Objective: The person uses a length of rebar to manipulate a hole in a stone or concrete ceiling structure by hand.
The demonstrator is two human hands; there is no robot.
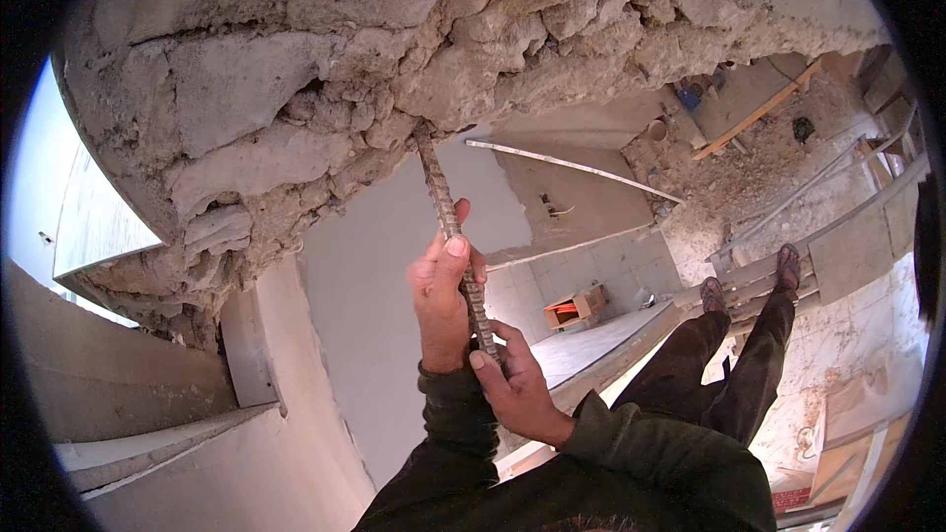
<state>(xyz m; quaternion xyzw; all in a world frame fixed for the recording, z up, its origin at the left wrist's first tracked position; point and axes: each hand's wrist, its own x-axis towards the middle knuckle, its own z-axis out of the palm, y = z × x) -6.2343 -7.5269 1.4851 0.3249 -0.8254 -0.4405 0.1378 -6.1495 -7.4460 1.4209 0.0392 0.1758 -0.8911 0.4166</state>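
Note:
A length of ribbed rebar [435, 177] slants through the middle of the view. Its far end meets the underside of a broken edge of stone and mortar [374, 99]; whether it goes into a gap there I cannot tell. My left hand [442, 300] is wrapped round the bar's middle, thumb lying along it and fingers behind. Lower down, my right hand [522, 389] grips the near end between thumb and fingers. Both arms wear dark sleeves.
My feet [749, 281] stand on wooden planks [818, 281] raised above the floor at right. Rubble [734, 172] and a wooden strip [759, 108] lie below. A cardboard box [576, 307] rests near a pale ledge [611, 340]. Left, an opening [99, 217] lets in bright light.

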